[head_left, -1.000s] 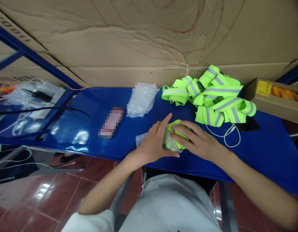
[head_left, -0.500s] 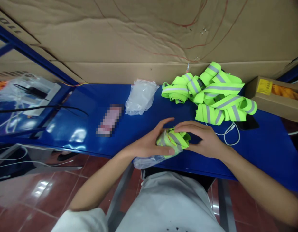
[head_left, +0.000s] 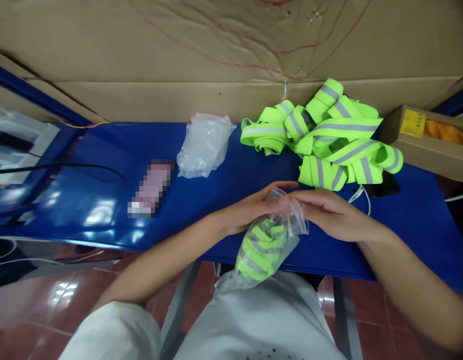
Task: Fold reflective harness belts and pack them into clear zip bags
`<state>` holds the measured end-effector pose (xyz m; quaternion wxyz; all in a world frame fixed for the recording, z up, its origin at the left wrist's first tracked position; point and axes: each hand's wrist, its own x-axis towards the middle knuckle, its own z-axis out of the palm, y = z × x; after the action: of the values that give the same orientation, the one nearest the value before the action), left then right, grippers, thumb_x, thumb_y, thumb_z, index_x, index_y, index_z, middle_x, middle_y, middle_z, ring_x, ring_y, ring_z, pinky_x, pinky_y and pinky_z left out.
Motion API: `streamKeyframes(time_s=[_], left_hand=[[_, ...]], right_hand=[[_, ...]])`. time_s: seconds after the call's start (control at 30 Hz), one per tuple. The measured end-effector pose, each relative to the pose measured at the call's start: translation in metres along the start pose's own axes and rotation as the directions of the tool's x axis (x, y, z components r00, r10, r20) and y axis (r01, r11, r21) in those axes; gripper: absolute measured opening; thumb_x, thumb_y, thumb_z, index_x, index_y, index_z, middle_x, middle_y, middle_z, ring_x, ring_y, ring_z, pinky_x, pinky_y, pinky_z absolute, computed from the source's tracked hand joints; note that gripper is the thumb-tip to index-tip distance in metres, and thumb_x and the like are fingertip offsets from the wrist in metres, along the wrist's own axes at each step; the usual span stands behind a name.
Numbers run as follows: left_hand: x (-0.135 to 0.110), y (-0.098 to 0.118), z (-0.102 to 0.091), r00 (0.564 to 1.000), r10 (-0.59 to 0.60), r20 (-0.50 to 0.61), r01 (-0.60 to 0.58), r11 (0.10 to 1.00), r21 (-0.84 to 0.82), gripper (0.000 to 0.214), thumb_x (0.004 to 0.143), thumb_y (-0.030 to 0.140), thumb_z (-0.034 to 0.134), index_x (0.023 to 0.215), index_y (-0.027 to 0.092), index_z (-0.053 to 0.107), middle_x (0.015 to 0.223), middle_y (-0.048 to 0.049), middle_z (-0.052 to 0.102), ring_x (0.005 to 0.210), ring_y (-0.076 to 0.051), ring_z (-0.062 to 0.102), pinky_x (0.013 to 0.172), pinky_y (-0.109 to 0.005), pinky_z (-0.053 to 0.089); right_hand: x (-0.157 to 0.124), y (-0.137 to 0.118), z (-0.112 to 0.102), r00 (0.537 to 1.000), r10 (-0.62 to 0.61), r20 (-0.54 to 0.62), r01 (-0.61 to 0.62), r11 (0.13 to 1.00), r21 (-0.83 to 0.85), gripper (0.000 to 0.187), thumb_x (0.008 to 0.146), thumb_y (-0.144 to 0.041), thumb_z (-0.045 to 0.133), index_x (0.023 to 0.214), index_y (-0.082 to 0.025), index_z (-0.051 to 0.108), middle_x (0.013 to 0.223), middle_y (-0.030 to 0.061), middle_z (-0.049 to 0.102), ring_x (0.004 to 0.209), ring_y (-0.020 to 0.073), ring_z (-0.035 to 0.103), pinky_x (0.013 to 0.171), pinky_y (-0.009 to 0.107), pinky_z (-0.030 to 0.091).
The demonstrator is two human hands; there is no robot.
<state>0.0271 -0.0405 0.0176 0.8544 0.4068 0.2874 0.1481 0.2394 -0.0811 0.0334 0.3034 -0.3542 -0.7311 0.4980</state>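
A clear plastic zip bag (head_left: 287, 245) hangs over the table's near edge, with a folded neon-yellow reflective strap (head_left: 261, 250) inside it. My left hand (head_left: 254, 205) pinches the bag's upper edge between thumb and fingers. On the other side of the opening, my right hand (head_left: 325, 212) grips the same edge, its fingertips close to the left thumb. Beyond my hands lies a heap of neon-yellow reflective straps (head_left: 344, 135) with grey stripes. To its left is a stack of clear plastic bags (head_left: 206, 145).
The blue table (head_left: 115, 200) carries a phone with a pixelated screen (head_left: 152, 187) at left. A cardboard box (head_left: 411, 145) with orange contents stands at right, near a dark phone (head_left: 383, 187) and white cable (head_left: 361, 195). A cardboard wall (head_left: 160, 100) rises behind.
The strap has gone from the bag's mouth to deep inside it. Both hands have shifted to the bag's upper edge, and the bag now hangs below them. The view has moved slightly.
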Motion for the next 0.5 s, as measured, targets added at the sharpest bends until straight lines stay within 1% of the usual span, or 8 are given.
streamKeyframes(time_s=[0.03,0.1,0.17,0.23,0.3,0.37,0.43,0.5], left_hand=[[0.002,0.0,-0.003,1.0,0.029,0.003,-0.029,0.999,-0.031,0.081,0.076,0.058,0.084,0.145,0.027,0.053,0.126,-0.0099,0.07,0.113,-0.028,0.07,0.098,-0.04,0.053],[0.004,0.002,-0.007,0.995,0.097,0.023,-0.095,0.993,-0.064,0.084,0.076,0.06,0.083,0.147,0.027,0.052,0.128,-0.0093,0.071,0.118,-0.029,0.069,0.101,-0.04,0.053],[0.005,0.006,-0.01,0.988,0.149,0.042,-0.145,0.985,-0.089,0.089,0.078,0.068,0.077,0.152,0.028,0.048,0.128,-0.0088,0.072,0.122,-0.032,0.068,0.102,-0.043,0.053],[0.003,0.01,-0.012,0.986,0.16,0.043,-0.154,0.982,-0.107,0.093,0.08,0.076,0.068,0.157,0.029,0.042,0.129,-0.0095,0.072,0.126,-0.034,0.066,0.104,-0.047,0.053],[0.001,0.014,-0.014,0.99,0.142,0.023,-0.139,0.985,-0.103,0.097,0.081,0.08,0.063,0.16,0.029,0.036,0.135,-0.0112,0.069,0.13,-0.036,0.063,0.106,-0.049,0.051],[-0.002,0.016,-0.016,0.99,0.14,0.01,-0.139,0.987,-0.084,0.104,0.078,0.081,0.066,0.161,0.03,0.032,0.143,-0.0131,0.064,0.135,-0.037,0.059,0.108,-0.05,0.05],[-0.004,0.015,-0.02,0.987,0.149,0.055,-0.145,0.987,-0.075,0.112,0.071,0.084,0.07,0.161,0.03,0.032,0.147,-0.0144,0.061,0.136,-0.038,0.058,0.11,-0.05,0.049],[-0.006,0.013,-0.024,0.981,0.153,0.116,-0.146,0.987,-0.06,0.115,0.065,0.084,0.075,0.159,0.03,0.035,0.142,-0.0139,0.064,0.132,-0.037,0.061,0.11,-0.049,0.049]], right_hand=[[0.0,-0.001,-0.003,0.997,-0.02,-0.068,0.019,1.0,-0.022,0.035,0.109,-0.04,0.044,0.115,-0.023,0.074,0.103,0.003,0.077,0.094,0.0171,0.074,0.077,0.025,0.059],[0.001,-0.004,-0.006,0.982,-0.109,-0.153,0.091,0.989,-0.119,0.042,0.108,-0.049,0.041,0.126,-0.024,0.07,0.123,0.0069,0.073,0.117,0.0222,0.069,0.097,0.032,0.058],[0.002,-0.007,-0.008,0.969,-0.199,-0.146,0.15,0.944,-0.293,0.048,0.103,-0.057,0.05,0.135,-0.025,0.065,0.142,0.01,0.063,0.136,0.0276,0.058,0.114,0.043,0.049],[0.002,-0.008,-0.011,0.968,-0.239,-0.073,0.178,0.864,-0.471,0.04,0.096,-0.055,0.064,0.125,-0.028,0.07,0.148,0.009,0.057,0.141,0.0306,0.052,0.119,0.05,0.043],[0.003,-0.011,-0.016,0.966,-0.256,-0.039,0.189,0.798,-0.572,0.017,0.094,-0.044,0.07,0.099,-0.029,0.074,0.14,0.0056,0.063,0.138,0.0307,0.055,0.115,0.052,0.046],[0.003,-0.014,-0.02,0.96,-0.272,-0.065,0.183,0.787,-0.589,0.015,0.095,-0.036,0.071,0.082,-0.027,0.07,0.122,0.0045,0.07,0.127,0.0294,0.061,0.108,0.05,0.05],[0.005,-0.015,-0.021,0.959,-0.257,-0.116,0.158,0.83,-0.536,0.019,0.095,-0.031,0.07,0.078,-0.025,0.065,0.098,0.0043,0.072,0.105,0.0254,0.069,0.094,0.045,0.054],[0.006,-0.012,-0.016,0.963,-0.213,-0.163,0.123,0.892,-0.435,0.019,0.098,-0.027,0.067,0.079,-0.024,0.062,0.079,0.0021,0.066,0.082,0.02,0.067,0.081,0.038,0.055]])
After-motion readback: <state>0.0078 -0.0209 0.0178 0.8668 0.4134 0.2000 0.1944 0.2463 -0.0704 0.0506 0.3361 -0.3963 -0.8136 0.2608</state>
